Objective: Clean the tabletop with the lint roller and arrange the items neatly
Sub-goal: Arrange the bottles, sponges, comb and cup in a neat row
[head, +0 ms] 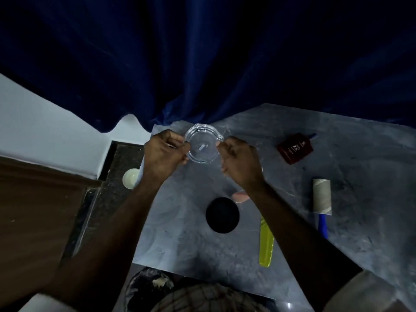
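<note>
A clear glass ashtray (202, 145) sits at the far left corner of the grey marble tabletop (360, 188), just in front of the blue curtain. My left hand (164, 154) grips its left rim and my right hand (238, 161) pinches its right rim. The lint roller (322, 199), with a used grey roll and a blue handle, lies flat on the right side of the table, well away from both hands.
A black round lid (222, 215) and a yellow comb (266, 242) lie near the front. A pink object (239, 197) peeks out under my right forearm. A dark red box (295, 148) lies at the back right. A lined bin (148, 287) stands below the table's front edge.
</note>
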{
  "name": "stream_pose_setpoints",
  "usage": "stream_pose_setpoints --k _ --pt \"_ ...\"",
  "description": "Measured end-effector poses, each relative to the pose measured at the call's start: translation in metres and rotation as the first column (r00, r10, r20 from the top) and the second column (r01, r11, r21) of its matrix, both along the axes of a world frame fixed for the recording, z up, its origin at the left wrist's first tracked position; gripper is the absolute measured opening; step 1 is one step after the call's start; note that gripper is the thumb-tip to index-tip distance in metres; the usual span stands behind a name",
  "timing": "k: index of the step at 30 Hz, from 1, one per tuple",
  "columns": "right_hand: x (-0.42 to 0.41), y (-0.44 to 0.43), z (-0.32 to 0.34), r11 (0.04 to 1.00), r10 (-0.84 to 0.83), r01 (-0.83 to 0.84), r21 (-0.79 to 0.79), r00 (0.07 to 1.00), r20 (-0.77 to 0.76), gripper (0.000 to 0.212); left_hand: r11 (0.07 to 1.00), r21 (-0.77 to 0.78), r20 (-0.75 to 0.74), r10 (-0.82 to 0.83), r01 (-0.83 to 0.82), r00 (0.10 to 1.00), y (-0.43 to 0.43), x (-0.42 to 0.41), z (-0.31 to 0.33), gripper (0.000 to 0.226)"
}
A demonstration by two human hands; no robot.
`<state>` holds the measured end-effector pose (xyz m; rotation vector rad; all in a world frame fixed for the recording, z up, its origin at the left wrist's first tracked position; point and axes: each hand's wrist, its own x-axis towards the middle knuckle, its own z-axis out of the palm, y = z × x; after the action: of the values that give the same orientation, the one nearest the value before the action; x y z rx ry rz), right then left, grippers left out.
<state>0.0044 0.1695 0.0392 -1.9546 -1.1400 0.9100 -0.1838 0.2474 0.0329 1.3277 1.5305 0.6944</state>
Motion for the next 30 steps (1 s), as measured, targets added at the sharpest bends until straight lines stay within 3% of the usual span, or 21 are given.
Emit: stream_pose_setpoints --k 3,6,15,25,30 --pt "-0.013 0.019 -0.017 0.975 0.168 -0.131 -0.178 0.963 0.211 0.033 0.996 -0.088 -0.027 0.021 -0.023 0.999 0.006 -0.016 -0.023 0.014" --pt "-0.023 0.032 -0.038 0.938 0.254 -0.155 -0.310 0.915 0.312 0.031 0.991 -0.135 -0.032 0.009 -0.013 0.999 0.006 -0.023 -0.046 0.017" --pt "-0.040 0.055 -0.078 0.903 0.246 -0.081 -0.422 0.902 0.354 0.036 0.976 -0.218 -0.012 0.016 -0.019 1.000 0.022 -0.026 -0.089 0.017" --pt "-0.036 0.054 -0.089 0.901 0.234 -0.073 -0.428 0.911 0.338 0.033 0.976 -0.215 -0.036 0.033 -0.040 0.999 0.021 -0.019 -0.089 0.015" --pt "-0.035 0.053 -0.090 0.901 0.221 -0.072 -0.428 0.925 0.309 0.032 0.969 -0.243 0.032 0.055 -0.046 0.998 0.014 -0.015 -0.084 0.018"
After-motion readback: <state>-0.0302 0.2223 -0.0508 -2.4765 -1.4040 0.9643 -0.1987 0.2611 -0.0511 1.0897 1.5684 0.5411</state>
